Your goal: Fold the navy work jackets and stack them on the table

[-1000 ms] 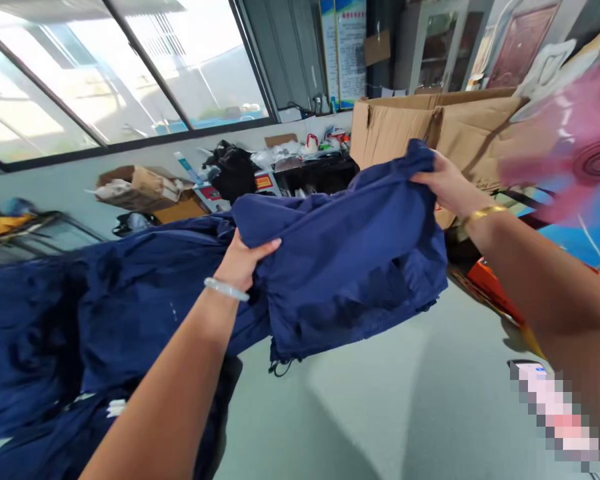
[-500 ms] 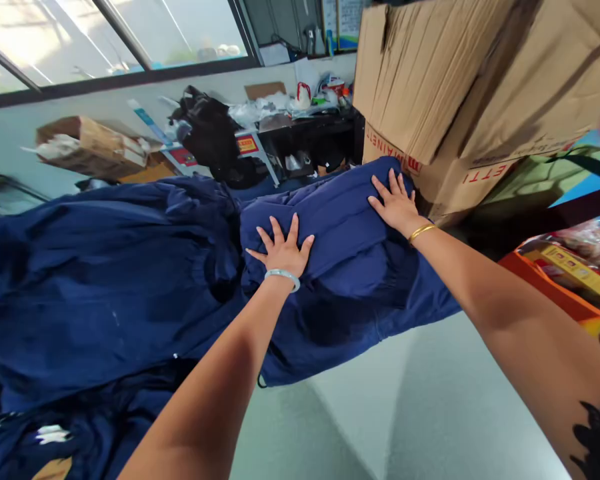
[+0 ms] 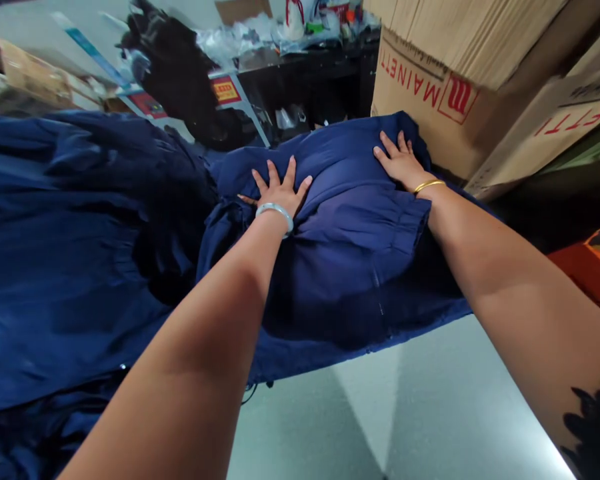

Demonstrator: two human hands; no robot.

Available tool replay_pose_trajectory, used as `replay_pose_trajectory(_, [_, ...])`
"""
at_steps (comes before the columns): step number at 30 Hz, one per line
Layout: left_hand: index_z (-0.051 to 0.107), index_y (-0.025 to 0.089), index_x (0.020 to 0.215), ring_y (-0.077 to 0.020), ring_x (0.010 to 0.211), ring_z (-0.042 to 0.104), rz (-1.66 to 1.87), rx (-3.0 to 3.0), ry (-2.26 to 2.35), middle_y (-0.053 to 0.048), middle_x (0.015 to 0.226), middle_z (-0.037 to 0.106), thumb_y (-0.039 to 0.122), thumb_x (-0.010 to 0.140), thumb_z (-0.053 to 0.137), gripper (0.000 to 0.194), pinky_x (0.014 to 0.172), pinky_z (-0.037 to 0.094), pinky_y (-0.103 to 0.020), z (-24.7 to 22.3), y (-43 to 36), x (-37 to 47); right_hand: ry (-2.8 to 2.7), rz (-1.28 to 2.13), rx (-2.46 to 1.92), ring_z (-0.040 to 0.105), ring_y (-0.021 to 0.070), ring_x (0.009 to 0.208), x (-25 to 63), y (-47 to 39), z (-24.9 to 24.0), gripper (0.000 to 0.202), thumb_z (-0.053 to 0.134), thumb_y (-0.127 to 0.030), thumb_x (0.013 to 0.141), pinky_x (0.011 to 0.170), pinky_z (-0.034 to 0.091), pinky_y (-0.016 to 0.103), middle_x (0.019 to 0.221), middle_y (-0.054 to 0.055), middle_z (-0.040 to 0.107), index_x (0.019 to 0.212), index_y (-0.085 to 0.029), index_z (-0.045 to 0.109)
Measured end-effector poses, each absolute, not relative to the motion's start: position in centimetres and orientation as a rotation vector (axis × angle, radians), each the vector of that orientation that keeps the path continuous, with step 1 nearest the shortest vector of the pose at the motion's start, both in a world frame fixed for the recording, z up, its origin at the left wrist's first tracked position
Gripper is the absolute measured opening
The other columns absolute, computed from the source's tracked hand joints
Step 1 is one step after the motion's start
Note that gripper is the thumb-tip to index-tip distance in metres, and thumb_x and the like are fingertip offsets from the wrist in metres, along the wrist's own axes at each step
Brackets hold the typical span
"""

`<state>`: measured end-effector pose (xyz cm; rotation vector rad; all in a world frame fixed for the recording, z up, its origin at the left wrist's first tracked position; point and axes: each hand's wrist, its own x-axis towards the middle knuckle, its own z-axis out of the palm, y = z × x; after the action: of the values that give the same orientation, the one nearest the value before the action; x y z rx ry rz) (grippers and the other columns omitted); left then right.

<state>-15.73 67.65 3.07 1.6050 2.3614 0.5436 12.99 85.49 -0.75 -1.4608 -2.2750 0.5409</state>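
Note:
A navy blue jacket lies folded over itself on the pale table, with an elastic-cuffed sleeve across its right part. My left hand, with a pale bangle at the wrist, presses flat on its upper left area, fingers spread. Near the jacket's far right corner rests my right hand, a gold bracelet on the wrist and the fingers stretched out. Neither hand grips the cloth. A black cord hangs from the jacket's near edge. More navy garments lie piled to the left, touching this jacket.
Cardboard boxes with red print stand just beyond the right hand. An orange container is at the right edge. Behind the garments, a black bundle and a cluttered dark shelf stand near the wall; an open carton is at far left.
The view has tilted down and come closer, so the window is out of sight. Both hands stay spread on the jacket; its cuffed sleeve now shows more clearly beside my right wrist.

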Motion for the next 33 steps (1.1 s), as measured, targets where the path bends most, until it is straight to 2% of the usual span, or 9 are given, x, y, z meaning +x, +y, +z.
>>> replay_pose_trajectory(6, [0.022, 0.036, 0.168, -0.0524, 0.159, -0.008, 0.339, 1.637, 2.345, -0.009, 0.178, 0.005, 0.078, 0.094, 0.042, 0.087, 0.112, 0.003, -0.089, 1.4, 68.2, -16.7, -2.239, 0.71, -1.536, 0.009, 0.0406, 0.162, 13.1, 85.0, -2.0, 0.078, 0.039, -0.071, 0.098, 0.126, 0.012, 0.069, 0.178, 0.005, 0.011, 0.166, -0.034, 0.029])
replay_pose_trajectory(14, [0.031, 0.038, 0.165, -0.0433, 0.161, 0.011, 0.341, 1.773, 2.325, -0.008, 0.175, 0.026, 0.058, 0.104, 0.036, 0.065, 0.117, 0.004, -0.084, 8.8, 61.3, -14.9, -2.233, 0.785, -1.395, 0.011, 0.0356, 0.162, 18.0, 75.3, 6.7, 0.065, 0.043, -0.056, 0.104, 0.132, 0.01, 0.056, 0.173, 0.016, 0.025, 0.154, -0.015, 0.052])
replay_pose_trajectory(17, [0.034, 0.031, 0.165, -0.0327, 0.163, 0.013, 0.56, 1.992, 2.308, -0.008, 0.172, 0.033, 0.044, 0.106, 0.039, 0.06, 0.126, -0.004, -0.07, 8.7, 52.2, -12.7, -2.102, 0.713, -1.177, 0.02, 0.0339, 0.161, 21.2, 67.4, 7.5, 0.052, 0.051, -0.059, 0.1, 0.133, 0.012, 0.055, 0.168, 0.004, 0.039, 0.141, -0.031, 0.066])
replay_pose_trajectory(20, [0.036, 0.026, 0.164, -0.0292, 0.163, 0.016, 0.713, 1.876, 2.33, -0.011, 0.171, 0.035, 0.043, 0.105, 0.042, 0.062, 0.13, 0.003, -0.061, 4.8, 39.5, -11.0, -2.055, 0.69, -1.011, 0.022, 0.0288, 0.16, 23.9, 57.3, 6.7, 0.04, 0.056, -0.054, 0.097, 0.134, 0.017, 0.052, 0.164, -0.022, 0.038, 0.136, -0.065, 0.059])
replay_pose_trajectory(22, [0.035, 0.021, 0.164, -0.0328, 0.163, 0.014, 0.66, 1.592, 2.443, -0.016, 0.172, 0.029, 0.044, 0.102, 0.048, 0.067, 0.13, 0.009, -0.06, 1.6, 30.1, -10.9, -2.049, 0.715, -1.04, 0.018, 0.0272, 0.16, 25.1, 49.8, 5.3, 0.047, 0.058, -0.052, 0.095, 0.131, 0.024, 0.053, 0.164, -0.027, 0.032, 0.136, -0.073, 0.052])
replay_pose_trajectory(24, [0.036, 0.013, 0.163, -0.0379, 0.162, 0.011, 0.525, 1.29, 2.59, -0.024, 0.172, 0.023, 0.042, 0.099, 0.055, 0.073, 0.129, 0.014, -0.061, -1.2, 21.1, -12.0, -2.096, 0.794, -1.079, 0.018, 0.0301, 0.159, 25.8, 41.9, 3.0, 0.048, 0.054, -0.054, 0.094, 0.131, 0.023, 0.058, 0.166, -0.018, 0.034, 0.141, -0.066, 0.053])
replay_pose_trajectory(25, [0.036, 0.011, 0.162, -0.04, 0.162, 0.01, 0.443, 1.156, 2.673, -0.027, 0.172, 0.022, 0.041, 0.097, 0.057, 0.075, 0.128, 0.015, -0.062, -2.2, 17.0, -13.0, -2.119, 0.853, -1.103, 0.019, 0.0354, 0.159, 26.0, 38.0, 1.5, 0.054, 0.052, -0.054, 0.094, 0.131, 0.018, 0.068, 0.168, -0.008, 0.037, 0.147, -0.05, 0.056])
replay_pose_trajectory(27, [0.034, 0.009, 0.163, -0.0414, 0.162, 0.01, 0.288, 0.944, 2.795, -0.029, 0.171, 0.022, 0.042, 0.096, 0.057, 0.078, 0.128, 0.017, -0.062, -3.5, 10.0, -15.6, -2.132, 0.967, -1.204, 0.027, 0.0384, 0.157, 26.1, 30.6, -2.1, 0.056, 0.049, -0.056, 0.093, 0.129, 0.024, 0.068, 0.165, 0.004, 0.044, 0.143, -0.038, 0.063])
replay_pose_trajectory(33, [0.029, 0.009, 0.165, -0.0419, 0.16, 0.018, 0.09, 0.522, 3.004, -0.03, 0.169, 0.027, 0.044, 0.1, 0.047, 0.076, 0.126, 0.023, -0.061, -2.9, -1.7, -23.5, -2.198, 1.242, -1.192, 0.048, 0.0379, 0.146, 25.3, 14.9, -9.9, 0.045, 0.05, -0.06, 0.093, 0.121, 0.041, 0.065, 0.153, 0.003, 0.059, 0.126, -0.04, 0.073])
